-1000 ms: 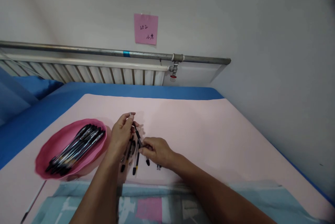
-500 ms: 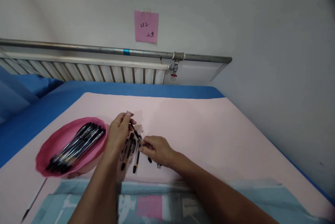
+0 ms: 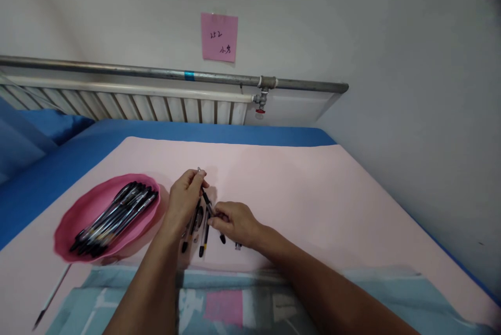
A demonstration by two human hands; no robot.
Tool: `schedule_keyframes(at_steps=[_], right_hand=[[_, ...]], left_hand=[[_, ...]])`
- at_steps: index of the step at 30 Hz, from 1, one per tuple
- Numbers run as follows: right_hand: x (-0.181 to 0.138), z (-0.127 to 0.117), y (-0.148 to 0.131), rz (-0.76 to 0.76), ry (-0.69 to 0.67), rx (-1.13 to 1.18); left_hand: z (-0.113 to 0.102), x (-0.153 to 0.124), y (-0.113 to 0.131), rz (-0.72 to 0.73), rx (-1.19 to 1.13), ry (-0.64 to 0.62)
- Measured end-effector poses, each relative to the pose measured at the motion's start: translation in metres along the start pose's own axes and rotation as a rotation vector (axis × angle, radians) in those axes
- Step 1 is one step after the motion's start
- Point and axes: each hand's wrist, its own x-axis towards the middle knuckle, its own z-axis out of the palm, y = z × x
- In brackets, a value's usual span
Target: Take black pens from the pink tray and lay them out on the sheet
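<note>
Grey wall (image 3: 391,37) in dim light, 10 to 3 o'clock. Pink handwritten note (image 3: 219,38) taped up just before 12. Metal pipe (image 3: 136,70) above a white radiator (image 3: 176,110) at 10; red-handled valve (image 3: 260,111) just past 12.

place: plain indoor room, exact kind unclear | signs: white radiator (image 3: 176,109), metal pipe (image 3: 156,72), handwritten pink note (image 3: 219,38) on wall (image 3: 391,63)

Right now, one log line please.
left hand: pen, far end; right hand: same pen, near end; pink basket: pens inside; loose pens: on mat
</note>
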Motion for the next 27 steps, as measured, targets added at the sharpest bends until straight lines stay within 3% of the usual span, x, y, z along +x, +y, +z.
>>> schedule_keyframes(at_steps=[11, 23, 27], right_hand=[[0.0, 0.001, 0.002, -0.021, 0.017, 0.015], [0.0, 0.003, 0.004, 0.042, 0.017, 0.071], [0.001, 0.003, 0.006, 0.072, 0.023, 0.13]], left_hand=[[0.001, 0.003, -0.003, -0.075, -0.094, 0.004], [-0.009, 0.011, 0.002, -0.041, -0.309, 0.261], [-0.012, 0.011, 0.005, -0.087, -0.399, 0.226]])
